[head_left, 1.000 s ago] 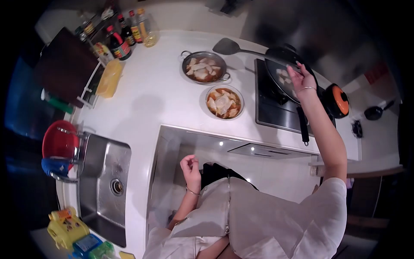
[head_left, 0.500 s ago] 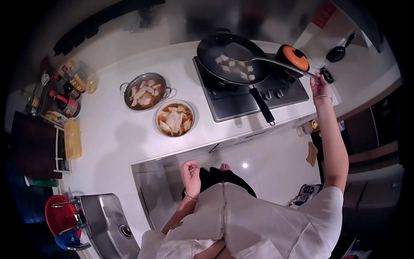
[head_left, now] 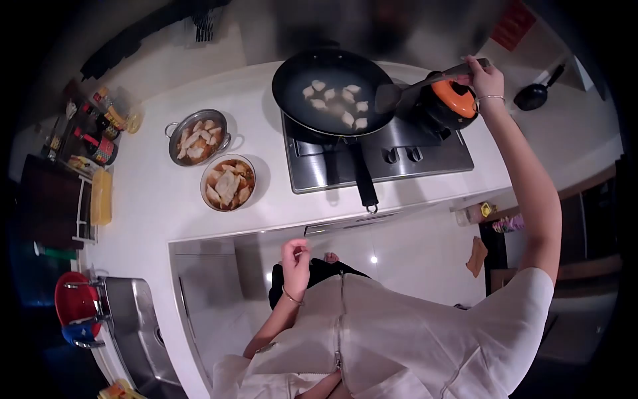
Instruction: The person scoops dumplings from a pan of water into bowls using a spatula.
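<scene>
"Scanning left to right, what could go wrong?"

"Left hand [head_left: 296,266] looks empty, fingers curled. Over on the stove [head_left: 435,156], hasty stirring might slop the wok's [head_left: 282,93] hot liquid or tear dumplings [head_left: 347,120]! Spatula [head_left: 387,98] leans over its right side, handle pinched in the right hand's [head_left: 487,80] fingers."

"Counts?"

"One two-handled pan [head_left: 172,147], one bowl [head_left: 203,186], one wok, nine dumplings, one spatula, one orange-lidded pot [head_left: 458,100]!"

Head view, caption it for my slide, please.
Right hand holding a dark spatula at the edge of a wok of pale, dumpling-like pieces on the stove.
</scene>
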Motion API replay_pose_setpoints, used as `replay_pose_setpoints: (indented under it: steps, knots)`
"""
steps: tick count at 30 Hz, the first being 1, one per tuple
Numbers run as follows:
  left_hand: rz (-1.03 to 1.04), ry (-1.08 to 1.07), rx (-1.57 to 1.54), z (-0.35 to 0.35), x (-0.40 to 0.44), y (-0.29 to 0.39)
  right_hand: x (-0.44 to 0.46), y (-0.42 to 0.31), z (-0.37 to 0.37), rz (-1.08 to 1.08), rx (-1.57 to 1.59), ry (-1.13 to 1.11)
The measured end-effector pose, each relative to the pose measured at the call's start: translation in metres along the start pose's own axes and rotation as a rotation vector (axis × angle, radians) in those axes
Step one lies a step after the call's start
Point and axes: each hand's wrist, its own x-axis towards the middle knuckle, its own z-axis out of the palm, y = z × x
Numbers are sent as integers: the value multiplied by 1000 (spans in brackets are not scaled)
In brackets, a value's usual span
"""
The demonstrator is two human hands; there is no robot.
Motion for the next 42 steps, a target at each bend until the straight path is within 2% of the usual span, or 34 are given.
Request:
replay_pose_setpoints:
  steps: [1, 3, 5, 6, 8, 9, 10, 11, 12, 13, 17, 18, 25, 32, 42]
  knots:
    - [-38, -66, 36, 3, -1, -7, 7, 4, 2, -3, 12, -18]
    - [-37, -23, -6, 7, -12, -18, 23, 11, 7, 84, -34, -99]
    - [-48, 86, 270, -1, -32, -28, 42, 28, 7, 112, -105, -91]
    - [-46, 72, 536, -14, -49, -42, 47, 35, 8, 183, -58, -97]
    - [-386, 143, 572, -24, -89, -50, 58, 50, 9, 246, -9, -126]
    - [-639, 192, 537, -25, -111, -48, 63, 61, 9, 276, 79, -136]
    - [-870, 259, 373, -17, -121, -28, 65, 70, 9, 310, 167, -145]
    - [-936, 32, 121, -12, -135, 0, 65, 78, 10, 315, 170, -160]
    - [-1216, 56, -457, -26, -159, -40, 64, 84, 10, 330, 233, -172]
    - [-1273, 37, -529, -24, -165, -34, 64, 90, 11, 345, 294, -184]
    - [-1262, 67, -513, -13, -169, -18, 64, 123, 19, 336, 419, -230]
    - [-1261, 72, -507, -12, -170, -17, 63, 129, 19, 448, 456, -247]
    - [-1220, 56, -472, -8, -150, -10, 25, 164, 32, 632, 718, -289]
    - [-1209, 39, -450, -16, -141, -7, -15, 181, 48, 598, 914, -249]
    - [-1213, 5, -442, -22, -129, -9, -50, 188, 32, 568, 944, -225]
